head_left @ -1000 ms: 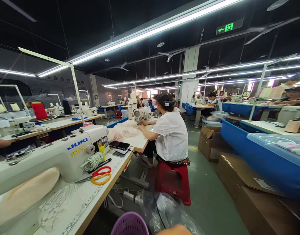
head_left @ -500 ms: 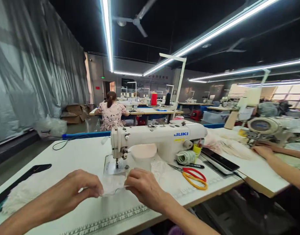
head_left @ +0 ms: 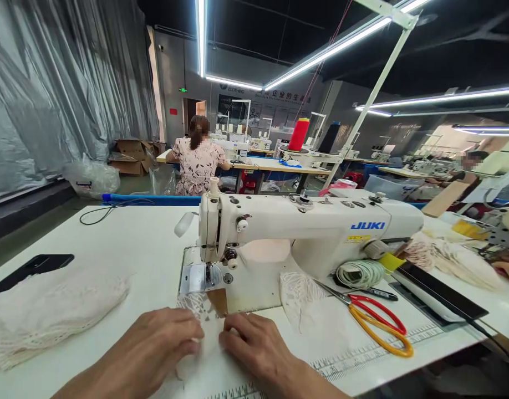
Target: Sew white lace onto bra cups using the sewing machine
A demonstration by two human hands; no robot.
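Note:
Sheer white lace fabric (head_left: 193,303) lies in front of the needle plate of a white JUKI sewing machine (head_left: 275,216). My left hand (head_left: 163,341) is closed on the left part of this lace, its fingertips slightly blurred. At the right edge of the lace, my right hand (head_left: 258,346) rests low over the table with curled fingers gripping it; the fingertips are partly hidden. Just beyond my right fingers a brown patch (head_left: 218,302) shows beside the needle plate. The presser foot (head_left: 208,272) stands above the plate, just beyond the lace.
A stack of white lace (head_left: 55,310) and a dark phone (head_left: 38,269) lie left. Right are a lace piece (head_left: 300,293), red-and-yellow-handled scissors (head_left: 377,321), a coiled cord (head_left: 360,274) and a black marker (head_left: 381,294). A measuring scale (head_left: 337,363) runs along the table front. A person (head_left: 199,158) sits ahead.
The view has moved closer to the machine and tilted. My hands have drawn nearer to each other, with the lace low between them. The lace stack at left shows more fully.

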